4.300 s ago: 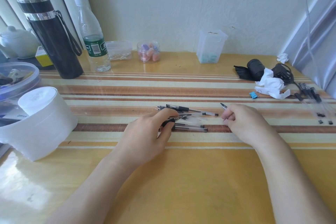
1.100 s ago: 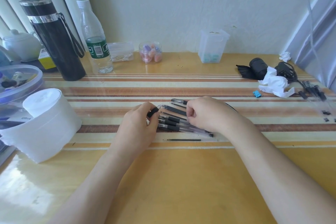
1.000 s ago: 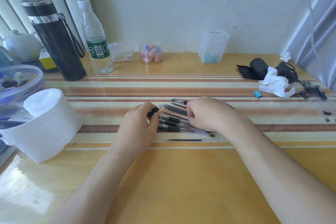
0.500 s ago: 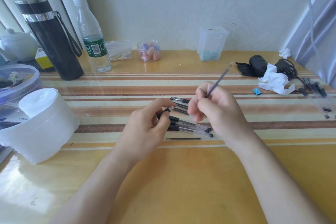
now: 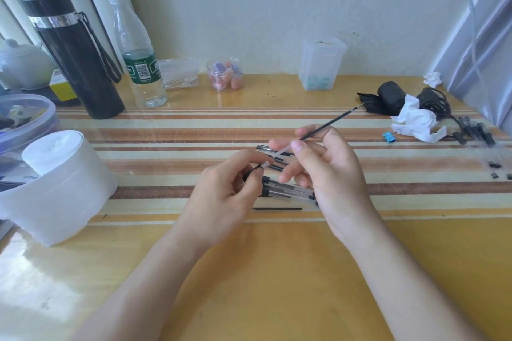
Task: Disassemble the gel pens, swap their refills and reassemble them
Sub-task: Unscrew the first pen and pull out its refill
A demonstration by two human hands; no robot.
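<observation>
While the striped wooden worktop [image 5: 277, 271] holds clear-barrelled black gel pens [image 5: 288, 191] at its middle, the right hand [image 5: 329, 174] above them pinches a thin black refill [image 5: 329, 123] slanting far-right, and the left hand [image 5: 224, 196] pinches a small black tip piece [image 5: 260, 167].

Right hand [image 5: 329, 174] pinches a thin black plastic refill [image 5: 332, 121], its tip slanting up and away from the grip. Left hand [image 5: 221, 202] pinches a short black clear-ended pen section [image 5: 260, 167]. Beneath both grips lie clear-barrelled black gel pens [image 5: 288, 191]; nearer the person lies a loose thin black rod [image 5: 277, 208].
</observation>
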